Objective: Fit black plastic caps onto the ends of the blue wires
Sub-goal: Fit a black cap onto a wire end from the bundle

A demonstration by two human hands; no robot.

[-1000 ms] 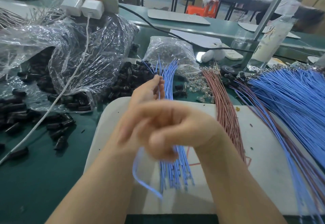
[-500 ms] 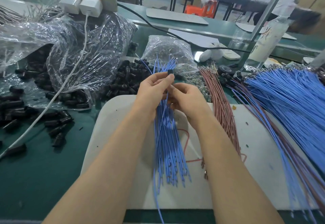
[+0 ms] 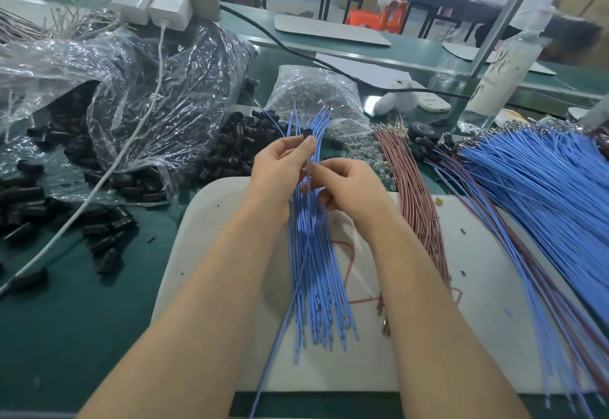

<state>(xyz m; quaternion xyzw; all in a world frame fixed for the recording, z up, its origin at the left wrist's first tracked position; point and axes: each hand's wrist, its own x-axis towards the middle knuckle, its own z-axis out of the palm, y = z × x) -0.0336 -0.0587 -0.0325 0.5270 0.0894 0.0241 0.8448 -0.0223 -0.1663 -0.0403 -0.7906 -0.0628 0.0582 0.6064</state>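
My left hand [image 3: 280, 168] grips a bundle of blue wires [image 3: 316, 273] upright over the white board [image 3: 487, 320], and its thumb and fingers pinch a small black cap [image 3: 308, 131] near the wire tips. Just to the right and slightly lower, my right hand [image 3: 349, 188] pinches one blue wire from the bundle. The wires' lower ends fan out over the board. Loose black caps [image 3: 230, 152] lie heaped behind my left hand.
A clear plastic bag [image 3: 158, 96] of black caps spills across the green table at left, with a white cable [image 3: 99, 184] over it. Brown wires [image 3: 415, 201] and a large blue wire pile [image 3: 543, 181] lie at right. A bag of clear parts [image 3: 313, 96] sits behind.
A second ago my hands were low and blurred near the board. They have risen and separated, and now the left holds a black cap at the wire tips.
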